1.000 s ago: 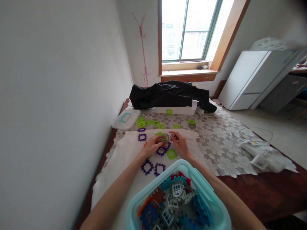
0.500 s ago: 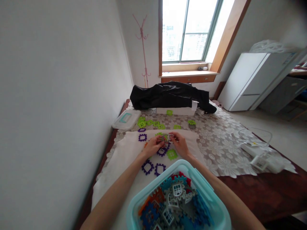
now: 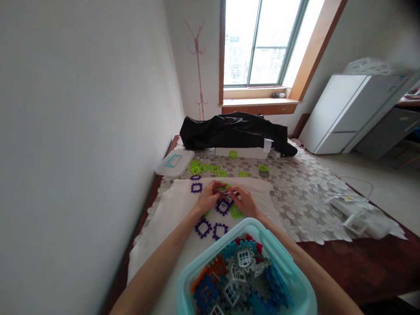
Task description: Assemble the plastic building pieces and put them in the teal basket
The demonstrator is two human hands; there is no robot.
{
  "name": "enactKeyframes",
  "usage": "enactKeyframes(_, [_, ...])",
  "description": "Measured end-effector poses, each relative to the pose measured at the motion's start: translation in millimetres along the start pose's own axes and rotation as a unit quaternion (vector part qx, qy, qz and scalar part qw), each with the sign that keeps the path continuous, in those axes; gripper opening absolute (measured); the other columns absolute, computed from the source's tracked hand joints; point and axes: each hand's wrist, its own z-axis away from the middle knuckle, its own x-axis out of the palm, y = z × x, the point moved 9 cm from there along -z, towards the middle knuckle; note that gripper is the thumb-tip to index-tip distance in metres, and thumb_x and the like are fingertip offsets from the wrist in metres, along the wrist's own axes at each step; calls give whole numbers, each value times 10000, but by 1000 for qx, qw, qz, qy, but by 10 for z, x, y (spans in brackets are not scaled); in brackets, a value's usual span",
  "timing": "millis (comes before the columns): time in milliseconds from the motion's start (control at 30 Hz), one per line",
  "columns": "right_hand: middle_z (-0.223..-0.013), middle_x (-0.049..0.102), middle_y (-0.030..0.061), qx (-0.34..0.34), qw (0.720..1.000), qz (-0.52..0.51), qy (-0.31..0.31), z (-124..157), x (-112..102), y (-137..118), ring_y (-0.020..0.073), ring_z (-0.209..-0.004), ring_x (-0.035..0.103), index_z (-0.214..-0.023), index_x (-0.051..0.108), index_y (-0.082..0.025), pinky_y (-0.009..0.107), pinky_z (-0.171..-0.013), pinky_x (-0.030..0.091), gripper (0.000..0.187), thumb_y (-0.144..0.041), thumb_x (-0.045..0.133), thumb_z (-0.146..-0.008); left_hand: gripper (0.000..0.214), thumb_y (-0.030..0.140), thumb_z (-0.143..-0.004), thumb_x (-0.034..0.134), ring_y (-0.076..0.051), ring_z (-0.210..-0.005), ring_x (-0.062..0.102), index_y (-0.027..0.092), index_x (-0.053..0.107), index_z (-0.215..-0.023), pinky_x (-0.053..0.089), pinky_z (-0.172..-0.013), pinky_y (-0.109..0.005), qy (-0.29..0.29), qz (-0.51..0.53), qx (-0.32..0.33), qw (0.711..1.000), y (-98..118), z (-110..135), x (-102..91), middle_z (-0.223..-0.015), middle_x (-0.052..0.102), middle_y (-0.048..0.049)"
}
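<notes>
My left hand [image 3: 209, 196] is closed around a small grey interlocking building tile [image 3: 222, 189], partly covered by the fingers. Close beside it, my right hand [image 3: 243, 199] pinches a white window piece [image 3: 231, 192], turned nearly edge-on against the grey tile. Whether the two pieces are joined I cannot tell. Just under the hands lies a purple tile with a white window [image 3: 223, 207] in it. A green tile [image 3: 235, 212] is partly hidden beneath my right hand. Two purple frame tiles [image 3: 203, 227] lie nearer to me on the white cloth.
A turquoise tub [image 3: 183, 280] of mixed tiles stands between my forearms. More purple frames [image 3: 196, 187] and several joined green tiles [image 3: 206, 168] lie farther back, near a clear lid [image 3: 175, 164]. A black cloth [image 3: 229, 129] covers a white box; a plastic bag [image 3: 370, 221] lies right.
The white window piece in my right hand has turned from facing me to nearly edge-on and moved left to the grey tile. My hands have drawn closer together.
</notes>
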Motion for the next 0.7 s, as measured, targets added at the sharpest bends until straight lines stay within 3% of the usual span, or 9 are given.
enactKeyframes(133, [-1091,783,57,-10,999,21,-22,1,31,-17,231,-972,744,-1015,707,-265,373,-872,595,146,-364,603,-990,489,81,-691,765,-241,-1207,681,166,607,-1146,602,-966,-353,-11,34,16,999,111,47,-5,-1344,682,-127])
enactKeyframes(333, [-1081,790,57,-8,999,25,-35,1,52,-10,243,-1007,745,-1017,718,-273,396,-945,584,156,-373,603,-985,406,283,-899,703,-255,-1279,656,197,612,-1285,582,-1046,-406,1,19,15,1000,170,76,-16,-1515,583,-143])
enactKeyframes(467, [-1061,795,51,1,998,34,-50,8,86,18,237,-966,749,-1024,721,-271,383,-907,580,164,-380,603,-990,517,250,-845,800,-266,-1483,503,212,581,-1312,539,-1140,-396,22,2,72,997,222,37,-41,-1602,497,-141])
enactKeyframes(533, [-1014,797,45,21,998,34,-42,6,75,61,231,-894,747,-1027,719,-265,372,-853,582,189,-412,607,-985,580,244,-825,830,-267,-1445,553,219,547,-1331,557,-1111,-388,10,22,56,998,159,19,-32,-1604,501,-154])
enactKeyframes(633, [-950,791,42,49,999,8,-8,-2,20,124,222,-810,737,-1052,706,-248,346,-759,578,239,-448,604,-971,667,264,-818,857,-235,-1176,736,226,479,-1366,614,-962,-355,-13,52,1,999,29,13,-10,-1509,601,-178])
enactKeyframes(700, [-910,783,43,66,998,-10,19,-9,-30,164,219,-776,729,-1064,693,-235,328,-698,565,267,-463,597,-964,680,272,-812,869,-219,-1069,770,220,475,-1364,621,-860,-306,-21,55,-16,998,-9,19,-1,-1409,675,-172])
